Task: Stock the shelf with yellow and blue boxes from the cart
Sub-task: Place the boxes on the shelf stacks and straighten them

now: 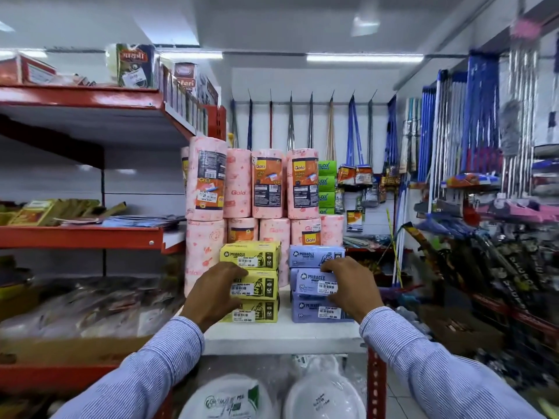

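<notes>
On the white shelf (281,329), the middle yellow box (257,287) of a three-high stack is clasped by the left hand (216,293), and the middle blue box (316,284) beside it by the right hand (352,284).

This is a small retail shop, a household-goods aisle. Red metal shelving (81,237) carries packaged stock, and white price stickers (327,288) sit on the yellow boxes (252,258) and blue boxes (314,255). Pink Gala kitchen-towel rolls (269,182) are stacked in rows behind them. Brooms and mops (351,137) hang from wall hooks, and what seem to be disposable plates (323,394) lie in wrapped packs on the blurred shelf below.
</notes>
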### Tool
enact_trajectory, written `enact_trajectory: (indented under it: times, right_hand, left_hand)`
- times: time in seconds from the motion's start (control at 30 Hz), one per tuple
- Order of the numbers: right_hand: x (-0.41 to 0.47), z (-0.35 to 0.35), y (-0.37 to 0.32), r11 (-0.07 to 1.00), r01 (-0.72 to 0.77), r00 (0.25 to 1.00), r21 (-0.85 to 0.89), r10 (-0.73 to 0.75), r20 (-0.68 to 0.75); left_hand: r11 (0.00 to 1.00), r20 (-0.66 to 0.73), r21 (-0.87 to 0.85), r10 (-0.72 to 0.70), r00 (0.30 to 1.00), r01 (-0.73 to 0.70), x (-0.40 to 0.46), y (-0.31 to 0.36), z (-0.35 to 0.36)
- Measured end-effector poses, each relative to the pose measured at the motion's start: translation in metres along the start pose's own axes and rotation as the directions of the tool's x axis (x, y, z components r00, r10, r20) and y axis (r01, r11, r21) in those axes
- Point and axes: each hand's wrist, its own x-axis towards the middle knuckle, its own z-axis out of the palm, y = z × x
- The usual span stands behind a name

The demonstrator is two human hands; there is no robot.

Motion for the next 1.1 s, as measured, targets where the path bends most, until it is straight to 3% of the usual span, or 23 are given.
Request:
enact_trajectory:
  times: [0.87,1.1]
  right_hand:
    - [0.008,0.027,0.009,0.996,0.045,0.999,0.077,-0.046,0.018]
    - [0.006,0.031,0.008,0.998,0.033,0.999,0.057,-0.034,0.027]
  left_hand:
    - [0.972,0.05,-0.179,-0.149,0.988,0.156,0.012,-0.005,0.011]
    - [0.972,0.069,-0.158,-0.162,0.984,0.171,0.012,-0.003,0.013]
